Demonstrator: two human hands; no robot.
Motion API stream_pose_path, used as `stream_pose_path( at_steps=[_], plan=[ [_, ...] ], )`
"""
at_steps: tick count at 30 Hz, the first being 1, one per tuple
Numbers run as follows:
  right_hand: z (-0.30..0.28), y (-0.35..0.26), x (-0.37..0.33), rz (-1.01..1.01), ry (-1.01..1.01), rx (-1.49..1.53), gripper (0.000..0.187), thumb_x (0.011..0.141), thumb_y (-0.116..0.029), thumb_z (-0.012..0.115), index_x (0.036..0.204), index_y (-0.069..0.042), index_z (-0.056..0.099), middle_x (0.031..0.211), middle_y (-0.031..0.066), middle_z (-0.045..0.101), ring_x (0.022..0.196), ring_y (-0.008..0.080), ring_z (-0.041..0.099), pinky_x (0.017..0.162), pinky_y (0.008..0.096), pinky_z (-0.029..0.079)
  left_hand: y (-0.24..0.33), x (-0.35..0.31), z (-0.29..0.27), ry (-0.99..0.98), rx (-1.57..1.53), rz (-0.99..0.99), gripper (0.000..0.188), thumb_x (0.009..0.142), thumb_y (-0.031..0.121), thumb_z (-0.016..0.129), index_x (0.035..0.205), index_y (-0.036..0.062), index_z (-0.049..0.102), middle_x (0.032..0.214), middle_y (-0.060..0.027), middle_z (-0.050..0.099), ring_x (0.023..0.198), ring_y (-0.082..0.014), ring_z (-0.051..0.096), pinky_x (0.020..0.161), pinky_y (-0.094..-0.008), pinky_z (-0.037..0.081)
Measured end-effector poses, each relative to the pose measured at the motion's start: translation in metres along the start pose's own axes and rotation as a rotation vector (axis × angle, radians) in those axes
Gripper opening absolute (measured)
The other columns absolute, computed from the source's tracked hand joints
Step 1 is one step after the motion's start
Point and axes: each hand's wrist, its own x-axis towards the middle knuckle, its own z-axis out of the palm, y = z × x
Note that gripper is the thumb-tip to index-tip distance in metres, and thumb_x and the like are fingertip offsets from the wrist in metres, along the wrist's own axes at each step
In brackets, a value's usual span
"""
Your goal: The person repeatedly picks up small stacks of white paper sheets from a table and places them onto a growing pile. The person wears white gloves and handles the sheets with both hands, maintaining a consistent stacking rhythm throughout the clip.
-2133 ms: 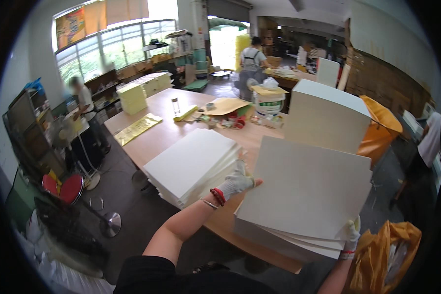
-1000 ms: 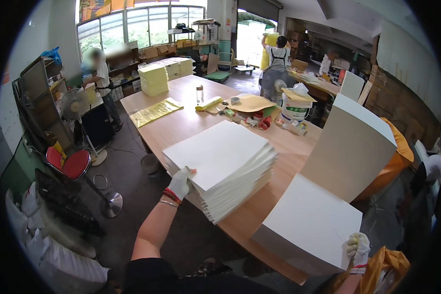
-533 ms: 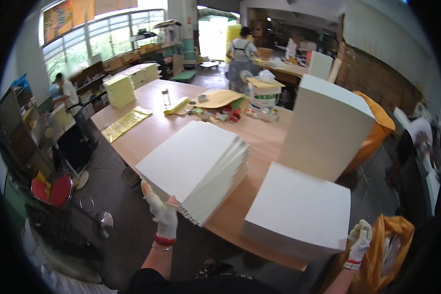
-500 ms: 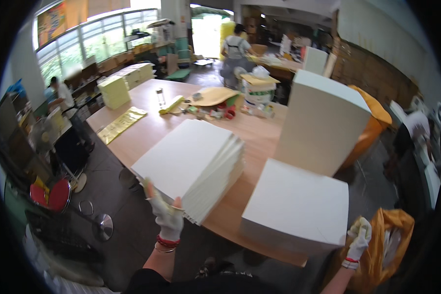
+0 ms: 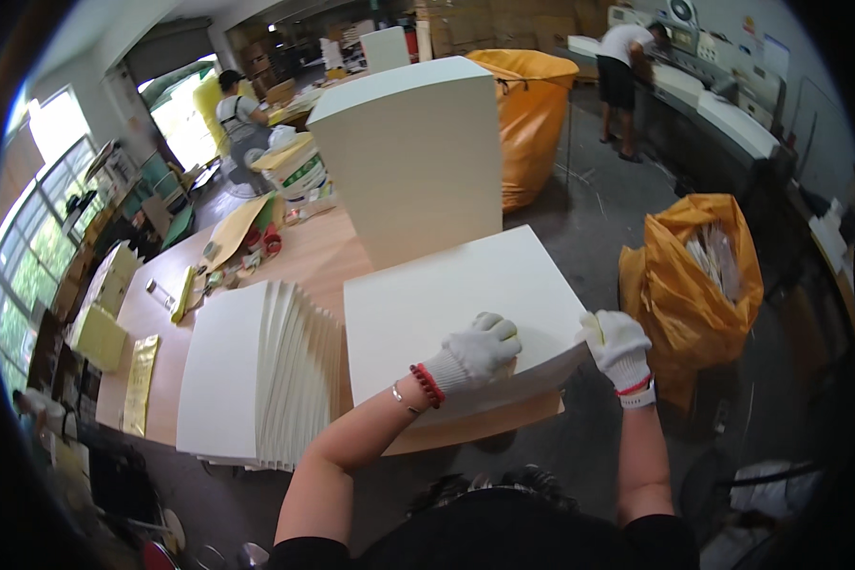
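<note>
A thick stack of white paper [image 5: 451,285] lies at the near right corner of the table. My left hand [image 5: 475,353], in a white knit glove, rests on its top near the front edge with the fingers curled under and nothing visible in them. At the stack's right corner, my gloved right hand [image 5: 617,344] grips the edge of the paper, fingers bent around it. To the left lies a second paper stack [image 5: 228,366], its layers fanned into steps along the right side. Behind rises a tall paper stack [image 5: 418,161].
The wooden table [image 5: 323,242] also holds a yellow strip [image 5: 141,385], tape rolls and a white bucket [image 5: 304,176]. Orange sacks [image 5: 679,313] stand on the floor at right. One person [image 5: 242,119] is at the back left, another [image 5: 619,81] by a machine.
The view has turned right. My left hand has gone from the fanned stack to the top of the right stack. My right hand has moved from near the orange sack to that stack's corner.
</note>
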Motion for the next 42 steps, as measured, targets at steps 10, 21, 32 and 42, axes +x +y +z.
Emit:
stream_pose_path(
  at_steps=[10,21,32,42],
  plan=[
    [0.002,-0.035,0.062,-0.141,0.112,0.102,0.02,0.089,-0.022,0.058,0.082,-0.004,0.06,0.065,0.012,0.055,0.062,0.0325,0.055,0.056,0.0422,0.043,-0.006,0.011,-0.011,0.054,-0.436,0.004,0.007,0.077,0.004,0.066,0.079,0.0022,0.059,0.093,-0.0144,0.062,0.086,-0.0332,0.059,0.073,-0.0385,0.049],
    [0.011,-0.034,0.058,0.087,0.254,0.293,0.019,0.09,-0.018,0.053,0.081,-0.004,0.061,0.064,0.0124,0.057,0.061,0.0335,0.057,0.055,0.0425,0.044,-0.005,0.008,-0.027,-0.174,-0.509,-0.34,0.035,0.074,0.026,0.083,0.079,0.0062,0.054,0.082,-0.0142,0.062,0.075,-0.0265,0.06,0.069,-0.0331,0.048],
    [0.007,-0.038,0.055,0.038,0.317,0.27,0.018,0.09,-0.016,0.055,0.084,-0.003,0.065,0.069,0.0145,0.06,0.065,0.034,0.059,0.06,0.0413,0.047,-0.009,0.002,-0.02,-0.061,-0.429,-0.126,0.05,0.084,0.017,0.069,0.131,0.0075,0.054,0.082,-0.0097,0.059,0.074,-0.0248,0.061,0.07,-0.0336,0.049],
    [0.015,-0.035,0.055,0.079,0.367,0.337,0.019,0.09,-0.017,0.056,0.079,-0.003,0.063,0.065,0.0147,0.057,0.062,0.0346,0.057,0.06,0.0419,0.046,-0.005,0.005,-0.018,-0.048,-0.494,-0.275,0.042,0.078,0.017,0.077,0.116,0.0093,0.059,0.092,-0.0096,0.06,0.084,-0.0264,0.061,0.074,-0.0339,0.048]
  ],
)
